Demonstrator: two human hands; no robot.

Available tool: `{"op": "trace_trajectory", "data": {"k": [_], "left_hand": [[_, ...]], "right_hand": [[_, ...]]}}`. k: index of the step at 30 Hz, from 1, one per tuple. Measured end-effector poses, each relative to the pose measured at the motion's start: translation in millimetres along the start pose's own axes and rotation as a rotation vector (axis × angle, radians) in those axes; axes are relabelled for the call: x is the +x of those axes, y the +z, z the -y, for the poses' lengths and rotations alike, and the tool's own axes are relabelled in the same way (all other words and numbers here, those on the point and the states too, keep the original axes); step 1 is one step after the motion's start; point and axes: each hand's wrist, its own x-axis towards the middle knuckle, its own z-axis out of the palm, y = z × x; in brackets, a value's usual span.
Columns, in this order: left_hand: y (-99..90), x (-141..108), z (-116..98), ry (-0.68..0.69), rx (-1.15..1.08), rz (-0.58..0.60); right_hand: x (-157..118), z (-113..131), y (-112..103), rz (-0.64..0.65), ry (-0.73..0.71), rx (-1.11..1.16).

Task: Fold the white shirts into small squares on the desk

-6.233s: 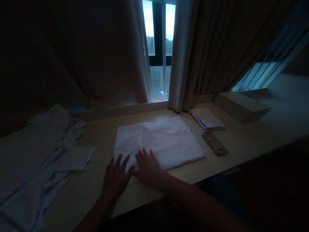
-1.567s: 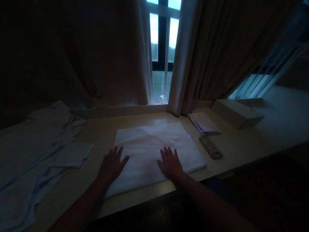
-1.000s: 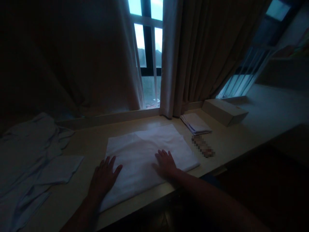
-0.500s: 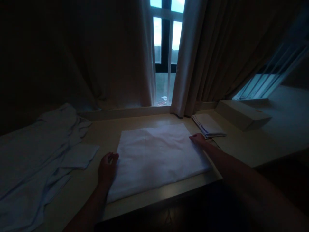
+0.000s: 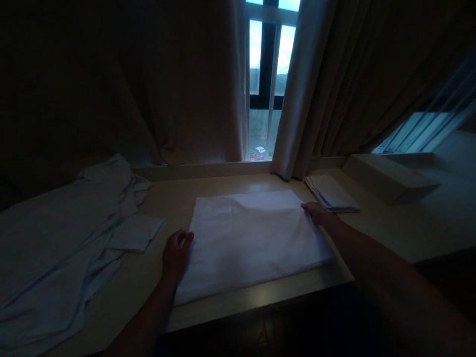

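Note:
A white cloth [image 5: 249, 238], laid out as a flat rectangle, rests near the front edge of the pale tabletop [image 5: 260, 299]. At its left edge is my left hand [image 5: 177, 254], thumb and fingers closed on the cloth's side. My right hand [image 5: 316, 212] pinches the upper right edge of the same cloth. Slight creases run across the top of the cloth, and its right side lifts a little below my right hand. The scene is dim.
A pile of crumpled white cloths [image 5: 67, 238] covers the left side. Behind my right hand lies a folded cloth stack [image 5: 332, 192], with a pale box [image 5: 390, 177] farther right. Curtains [image 5: 301, 89] hang behind the table beside a window [image 5: 266, 74].
The view has shifted, so everything appears slightly farther right. Both hands keep their grip on the cloth's sides, and its top creases look smoother.

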Motion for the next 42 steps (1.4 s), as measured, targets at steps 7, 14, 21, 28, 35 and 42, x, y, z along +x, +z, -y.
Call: {"op": "trace_trajectory", "data": {"k": [7, 14, 21, 28, 35, 42], "left_hand": [[2.6, 0, 2, 0.001, 0.052, -0.007], [4.3, 3, 12, 0.165, 0.191, 0.004], [10.8, 2, 19, 0.311, 0.328, 0.052], [19.3, 0, 15, 0.412, 0.465, 0.104], [21.7, 0, 13, 0.369, 0.473, 0.113], [19.0, -8, 6, 0.384, 0.435, 0.116]], "right_hand": [[1, -7, -2, -0.144, -0.101, -0.15], [-49, -11, 14, -0.076, -0.594, -0.409], [-73, -70, 39, 0.081, -0.821, -0.935], [-44, -87, 32, -0.138, -0.617, -0.924], [-48, -85, 38, -0.157, -0.583, -0.908], [-52, -82, 35, -0.116, -0.574, -0.9]]}}
